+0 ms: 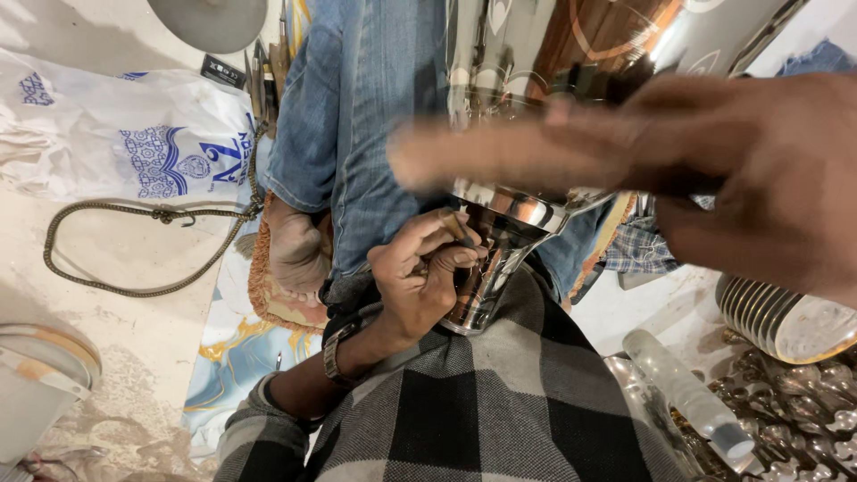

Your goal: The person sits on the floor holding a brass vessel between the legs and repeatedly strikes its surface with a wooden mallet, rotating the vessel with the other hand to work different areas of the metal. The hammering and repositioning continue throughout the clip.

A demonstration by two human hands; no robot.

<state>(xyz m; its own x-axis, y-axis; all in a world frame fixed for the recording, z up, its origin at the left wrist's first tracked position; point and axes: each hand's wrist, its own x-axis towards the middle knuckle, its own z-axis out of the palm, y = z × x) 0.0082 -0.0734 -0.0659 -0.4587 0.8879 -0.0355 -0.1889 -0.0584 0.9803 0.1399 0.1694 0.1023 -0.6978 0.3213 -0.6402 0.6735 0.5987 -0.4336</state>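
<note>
Steel vessel [500,241] across our lap, long axis running from belly up-frame, wide end away, our left hand [420,281] clamped on small tool [457,229] at its neck, right hand [714,170] blurred, fingers spread flat on top.

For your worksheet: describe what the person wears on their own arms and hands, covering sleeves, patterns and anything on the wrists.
The left hand is bare, with a metal-link watch on the wrist and a grey-and-black checked sleeve pushed up the forearm. The right hand is bare too; its wrist and sleeve lie out of view.
</note>
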